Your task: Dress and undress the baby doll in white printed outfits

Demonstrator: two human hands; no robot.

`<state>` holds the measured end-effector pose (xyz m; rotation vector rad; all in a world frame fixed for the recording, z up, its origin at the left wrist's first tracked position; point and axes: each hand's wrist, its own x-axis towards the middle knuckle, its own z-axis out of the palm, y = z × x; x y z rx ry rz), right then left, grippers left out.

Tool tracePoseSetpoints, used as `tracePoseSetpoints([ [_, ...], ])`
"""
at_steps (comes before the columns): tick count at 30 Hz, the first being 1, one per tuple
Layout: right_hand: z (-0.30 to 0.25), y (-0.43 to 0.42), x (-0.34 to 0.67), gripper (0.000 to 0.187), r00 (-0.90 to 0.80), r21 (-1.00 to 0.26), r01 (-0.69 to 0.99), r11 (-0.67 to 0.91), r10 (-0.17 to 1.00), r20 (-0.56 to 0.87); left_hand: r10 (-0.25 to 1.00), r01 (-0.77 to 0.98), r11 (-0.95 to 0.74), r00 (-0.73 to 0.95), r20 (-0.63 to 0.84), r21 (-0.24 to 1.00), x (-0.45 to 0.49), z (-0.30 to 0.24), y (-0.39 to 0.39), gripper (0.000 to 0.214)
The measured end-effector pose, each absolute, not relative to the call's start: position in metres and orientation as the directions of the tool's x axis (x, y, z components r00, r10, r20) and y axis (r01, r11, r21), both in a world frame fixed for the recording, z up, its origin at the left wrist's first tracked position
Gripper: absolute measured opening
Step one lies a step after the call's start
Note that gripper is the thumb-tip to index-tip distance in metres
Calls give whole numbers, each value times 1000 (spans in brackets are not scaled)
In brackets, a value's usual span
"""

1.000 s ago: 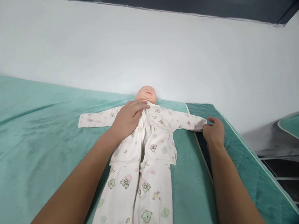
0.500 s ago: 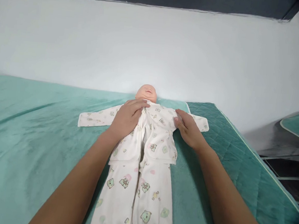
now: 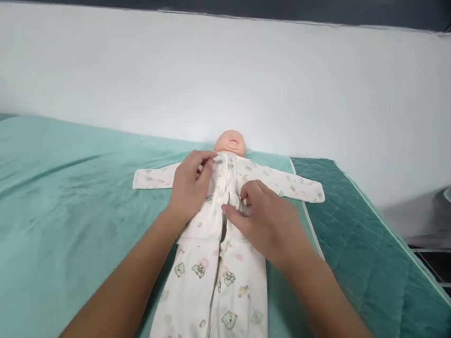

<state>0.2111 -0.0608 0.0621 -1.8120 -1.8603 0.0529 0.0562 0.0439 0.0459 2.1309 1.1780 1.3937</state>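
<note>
With our right hand [image 3: 274, 224] spread over the shirt [image 3: 220, 182], and our left hand's [image 3: 189, 187] grip impossible to tell, we might skew its front by tugging unevenly.

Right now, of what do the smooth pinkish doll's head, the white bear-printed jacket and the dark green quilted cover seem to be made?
The doll's head: probably vinyl or similar plastic, dull finish; its rounded surface looks moulded.
The jacket: matt, thin fabric, perhaps cotton; it creases softly near the front opening.
The cover: likely velvety textile, judging by its soft shading and stitched lines.
</note>
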Motion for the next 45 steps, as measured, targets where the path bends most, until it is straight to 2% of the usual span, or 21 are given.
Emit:
tracePoseSetpoints([
  [2,61,-64,208,16,19,-362,926,105,946,323,803,473,-567,138,579,674,50,40,36,23],
  [5,61,-67,208,4,6,-423,896,132,951,310,816,476,-548,124,564,688,43,34,31,22],
  [10,57,-65,204,9,86,-594,778,204,902,423,816,451,-570,207,540,687,43,33,33,23],
  [13,54,-64,194,12,13,-534,808,249,898,439,821,438,-565,217,528,699,44,34,34,23],
  [15,54,-65,189,13,-51,-448,859,247,912,406,820,437,-570,237,522,696,44,34,34,24],
  [17,57,-68,188,15,-68,-423,875,235,925,373,812,433,-580,243,531,690,43,34,34,24],
  [22,71,-72,204,28,32,-612,754,239,917,397,811,417,-570,147,566,709,39,34,33,22],
  [26,72,-71,220,32,114,-687,696,210,912,394,810,422,-577,182,558,699,39,33,32,23],
  [29,71,-70,228,40,62,-669,717,195,938,340,790,451,-603,223,571,658,39,33,30,24],
  [32,71,-70,233,42,-74,-637,739,218,967,244,789,462,-602,220,573,652,40,33,30,25],
  [35,71,-71,231,28,-151,-617,750,239,970,192,796,458,-595,219,565,661,40,32,30,25],
  [38,67,-70,225,14,-188,-547,793,270,961,202,803,453,-586,218,555,672,40,31,31,24],
  [42,67,-72,221,13,-299,-423,832,358,933,200,807,447,-583,223,547,678,41,31,32,24],
  [45,73,-77,224,12,-364,-430,811,395,918,158,809,448,-581,226,542,680,41,31,32,24],
])
